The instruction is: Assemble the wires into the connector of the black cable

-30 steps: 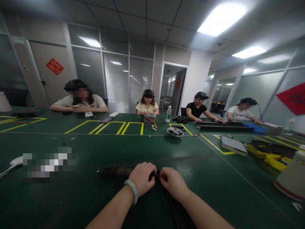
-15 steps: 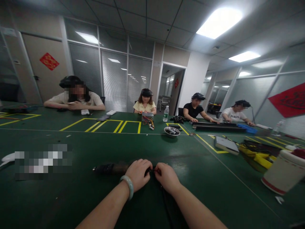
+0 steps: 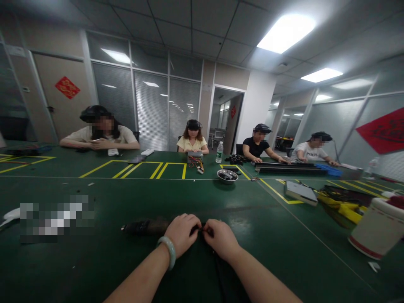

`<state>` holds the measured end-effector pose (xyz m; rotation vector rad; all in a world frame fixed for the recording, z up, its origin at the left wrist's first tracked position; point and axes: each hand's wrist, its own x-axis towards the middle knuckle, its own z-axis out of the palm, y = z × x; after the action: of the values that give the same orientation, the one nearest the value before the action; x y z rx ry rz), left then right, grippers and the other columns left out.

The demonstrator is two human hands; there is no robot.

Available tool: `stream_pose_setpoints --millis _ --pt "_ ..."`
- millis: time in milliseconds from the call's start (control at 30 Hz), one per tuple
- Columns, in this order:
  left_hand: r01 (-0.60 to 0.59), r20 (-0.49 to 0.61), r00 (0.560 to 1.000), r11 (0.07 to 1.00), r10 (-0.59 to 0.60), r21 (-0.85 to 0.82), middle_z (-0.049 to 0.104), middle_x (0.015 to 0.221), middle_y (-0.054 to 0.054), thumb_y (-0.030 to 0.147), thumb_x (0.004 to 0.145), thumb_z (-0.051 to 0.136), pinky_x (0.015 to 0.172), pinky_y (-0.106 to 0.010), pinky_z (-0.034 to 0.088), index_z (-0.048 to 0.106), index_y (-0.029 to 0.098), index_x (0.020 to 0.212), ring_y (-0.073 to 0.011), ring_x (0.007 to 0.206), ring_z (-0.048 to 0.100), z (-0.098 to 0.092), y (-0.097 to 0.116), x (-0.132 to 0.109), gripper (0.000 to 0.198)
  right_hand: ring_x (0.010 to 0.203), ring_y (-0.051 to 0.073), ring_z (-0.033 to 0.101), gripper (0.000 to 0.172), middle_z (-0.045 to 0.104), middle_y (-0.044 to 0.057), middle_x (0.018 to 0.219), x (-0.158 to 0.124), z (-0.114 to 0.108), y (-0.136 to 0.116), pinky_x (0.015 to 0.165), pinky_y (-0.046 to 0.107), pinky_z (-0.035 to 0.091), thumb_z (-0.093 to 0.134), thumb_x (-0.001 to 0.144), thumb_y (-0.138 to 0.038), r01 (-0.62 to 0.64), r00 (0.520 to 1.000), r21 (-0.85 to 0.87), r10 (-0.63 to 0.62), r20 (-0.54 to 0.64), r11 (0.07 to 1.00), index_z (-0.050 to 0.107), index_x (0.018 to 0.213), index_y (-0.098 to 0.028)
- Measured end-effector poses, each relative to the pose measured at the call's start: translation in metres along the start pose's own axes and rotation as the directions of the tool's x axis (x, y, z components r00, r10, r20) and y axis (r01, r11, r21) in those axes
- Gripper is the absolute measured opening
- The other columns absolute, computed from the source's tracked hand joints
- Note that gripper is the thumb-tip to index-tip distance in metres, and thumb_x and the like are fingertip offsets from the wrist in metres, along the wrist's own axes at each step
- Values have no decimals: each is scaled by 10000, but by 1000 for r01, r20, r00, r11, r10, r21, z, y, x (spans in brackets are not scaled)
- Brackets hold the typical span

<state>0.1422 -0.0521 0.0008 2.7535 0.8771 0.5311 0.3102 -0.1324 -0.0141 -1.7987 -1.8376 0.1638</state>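
Note:
A dark cylindrical tool, which looks like an electric screwdriver, lies on the green table with its metallic tip to the left. My left hand, with a pale bangle at the wrist, is closed over the tool's right end. Close beside it, my right hand is pinched, its fingertips almost meeting the left ones at a small dark part. A black cable runs from below my right hand towards the table's near edge. The fingers hide the exact join between cable and tool.
A metal bowl with black parts stands ahead, near a water bottle. To the right are a grey box, a yellow-and-black bag and a white bucket. Several people sit along the far side.
The view has shifted slightly. Both hands keep nearly the same place and grip, with only small finger movement at the dark part; the tool stays lying on the table.

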Motion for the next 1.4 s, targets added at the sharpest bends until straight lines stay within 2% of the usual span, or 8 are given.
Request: stream_pose_setpoints --millis 233,433,867,967,1167,1400 --pt "-23 10 1000 1000 24 -21 629 1024 9 187 794 539 854 -341 392 607 266 962 -193 958 545 2 -4 2 199 689 129 557 58 626 -29 733 0 -1 -1 679 236 356 587 789 -181 20 1000 31 -20 -11 999 623 801 -226" --pt "-2 5 1000 1000 2 -23 647 1037 8 199 805 546 869 -354 386 625 269 942 -204 974 550 4 -5 5 173 692 134 564 53 633 -25 742 0 0 0 675 237 362 592 782 -189 -17 1000 69 18 -8 997 621 804 -228" --pt "-112 -3 994 994 112 -11 653 1114 36 239 848 551 879 -354 375 662 303 969 -198 1019 543 12 -12 2 177 685 126 556 65 634 -27 727 -1 3 9 650 212 369 586 788 -191 -23 1000 128 21 10 992 641 809 -220" --pt "-103 2 995 995 103 -8 652 1092 30 242 857 537 852 -341 379 651 306 982 -195 1001 547 10 -10 3 181 707 128 574 59 652 -24 759 -1 3 10 662 210 379 598 802 -216 -34 999 147 31 24 989 654 819 -226" --pt "10 -2 1000 1000 -10 -5 639 934 11 260 819 561 779 -320 387 604 265 947 -191 897 552 5 -3 2 136 719 131 591 53 666 -15 787 -2 0 10 658 213 387 619 806 -250 -64 998 169 59 37 984 664 808 -222" --pt "-33 15 999 999 33 9 640 963 18 202 817 521 787 -317 382 601 262 902 -185 913 544 1 -1 2 132 706 135 598 63 674 -10 774 -1 2 10 648 214 397 616 805 -241 -95 995 186 87 53 978 673 811 -214"
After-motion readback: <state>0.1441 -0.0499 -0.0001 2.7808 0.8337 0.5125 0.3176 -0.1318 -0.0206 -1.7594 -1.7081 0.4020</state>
